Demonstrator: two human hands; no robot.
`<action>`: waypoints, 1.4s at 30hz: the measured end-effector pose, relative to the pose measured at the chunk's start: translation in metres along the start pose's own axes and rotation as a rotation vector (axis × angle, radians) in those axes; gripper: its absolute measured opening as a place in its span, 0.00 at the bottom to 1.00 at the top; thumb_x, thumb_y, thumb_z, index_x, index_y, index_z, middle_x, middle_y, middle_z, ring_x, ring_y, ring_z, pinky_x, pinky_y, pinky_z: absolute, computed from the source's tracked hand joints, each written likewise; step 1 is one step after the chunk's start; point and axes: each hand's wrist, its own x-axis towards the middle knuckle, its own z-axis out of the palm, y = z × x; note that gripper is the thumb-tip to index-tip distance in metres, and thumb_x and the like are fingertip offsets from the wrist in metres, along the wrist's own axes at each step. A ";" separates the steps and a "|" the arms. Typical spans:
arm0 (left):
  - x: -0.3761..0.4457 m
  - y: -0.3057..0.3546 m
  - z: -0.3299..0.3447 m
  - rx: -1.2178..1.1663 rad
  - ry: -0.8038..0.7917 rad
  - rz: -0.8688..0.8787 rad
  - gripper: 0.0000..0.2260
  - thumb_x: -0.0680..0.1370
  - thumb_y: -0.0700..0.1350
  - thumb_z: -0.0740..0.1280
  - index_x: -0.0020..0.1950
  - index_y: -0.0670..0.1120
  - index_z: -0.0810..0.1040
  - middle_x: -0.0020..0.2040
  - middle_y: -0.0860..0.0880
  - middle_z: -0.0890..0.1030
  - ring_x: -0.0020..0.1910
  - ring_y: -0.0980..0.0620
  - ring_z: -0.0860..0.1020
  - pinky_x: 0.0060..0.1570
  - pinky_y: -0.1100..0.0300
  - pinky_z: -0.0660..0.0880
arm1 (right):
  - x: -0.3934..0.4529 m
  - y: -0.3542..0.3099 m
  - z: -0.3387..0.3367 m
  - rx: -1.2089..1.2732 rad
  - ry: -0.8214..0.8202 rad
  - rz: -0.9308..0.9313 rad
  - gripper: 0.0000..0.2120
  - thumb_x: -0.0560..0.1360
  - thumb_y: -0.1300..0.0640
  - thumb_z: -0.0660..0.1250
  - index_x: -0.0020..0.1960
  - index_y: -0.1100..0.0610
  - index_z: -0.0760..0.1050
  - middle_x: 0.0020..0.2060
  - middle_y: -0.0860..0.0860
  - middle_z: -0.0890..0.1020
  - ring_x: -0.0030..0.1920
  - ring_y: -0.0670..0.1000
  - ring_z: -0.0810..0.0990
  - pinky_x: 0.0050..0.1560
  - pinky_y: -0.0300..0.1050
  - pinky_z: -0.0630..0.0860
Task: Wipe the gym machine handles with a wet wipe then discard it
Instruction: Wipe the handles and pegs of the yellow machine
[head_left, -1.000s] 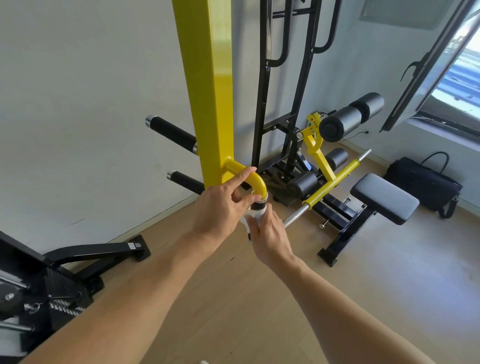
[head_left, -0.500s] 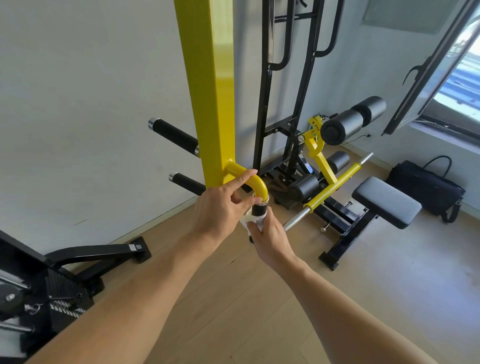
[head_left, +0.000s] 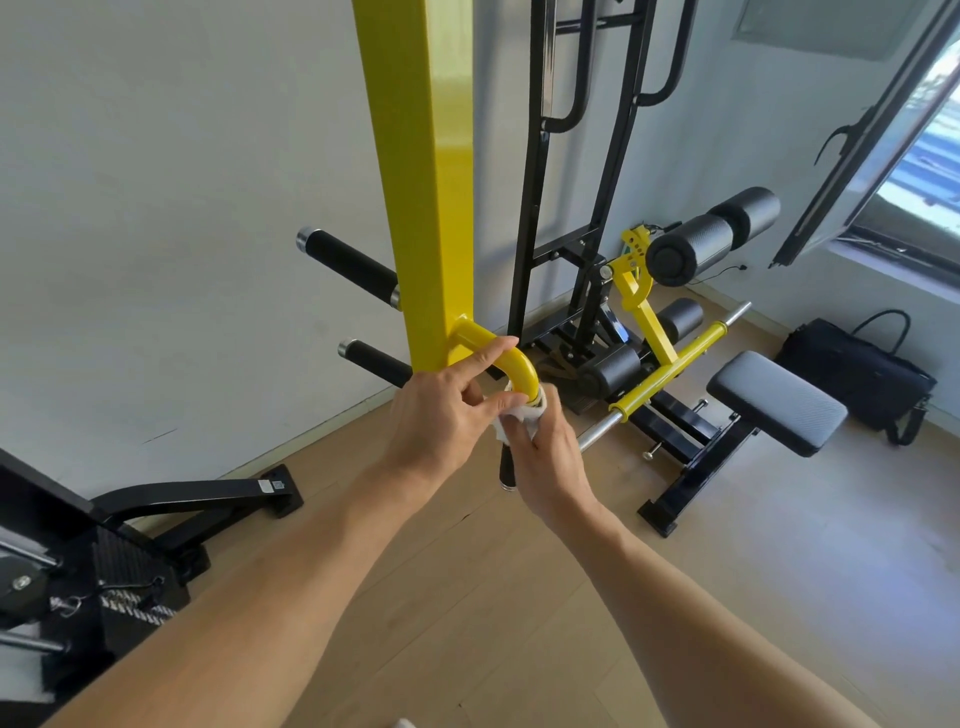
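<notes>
A curved yellow handle (head_left: 511, 361) bends out and down from the yellow post (head_left: 423, 208). Its black grip (head_left: 506, 470) hangs below, mostly hidden behind my hands. A white wet wipe (head_left: 511, 418) is wrapped around the top of that grip, just under the yellow bend. My right hand (head_left: 548, 457) is closed around the wipe and the grip. My left hand (head_left: 447, 415) rests against the yellow bend, its thumb and forefinger pinching the wipe's upper edge.
Two black pegs (head_left: 348, 265) stick out left of the post. A black and yellow bench (head_left: 776, 397) with foam rollers and a steel bar stands to the right, a black bag (head_left: 857, 379) beyond it. Black machine parts (head_left: 104, 551) sit at lower left. Open window (head_left: 914, 156) at right.
My right hand has slid up the black grip with the wipe, now reaching the yellow bend. The left hand has stayed on the bend.
</notes>
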 end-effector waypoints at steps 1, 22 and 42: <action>0.000 0.000 0.000 0.001 0.003 0.001 0.30 0.73 0.60 0.70 0.74 0.56 0.72 0.33 0.57 0.73 0.31 0.57 0.74 0.45 0.58 0.79 | 0.004 -0.003 0.000 0.010 0.023 -0.035 0.07 0.81 0.52 0.64 0.54 0.46 0.65 0.42 0.47 0.78 0.41 0.51 0.78 0.38 0.49 0.77; 0.007 -0.008 0.004 -0.011 -0.003 0.021 0.30 0.72 0.63 0.67 0.74 0.58 0.71 0.30 0.55 0.76 0.31 0.55 0.76 0.40 0.63 0.77 | -0.008 0.043 0.008 -0.243 -0.215 0.132 0.12 0.79 0.47 0.65 0.58 0.50 0.66 0.48 0.52 0.81 0.47 0.55 0.80 0.47 0.57 0.80; 0.002 -0.004 0.007 -0.016 0.005 -0.017 0.29 0.74 0.59 0.70 0.74 0.58 0.70 0.31 0.59 0.73 0.31 0.57 0.75 0.45 0.59 0.79 | 0.017 0.013 0.000 0.001 -0.028 -0.081 0.09 0.82 0.54 0.65 0.58 0.48 0.67 0.38 0.47 0.79 0.36 0.52 0.78 0.35 0.49 0.77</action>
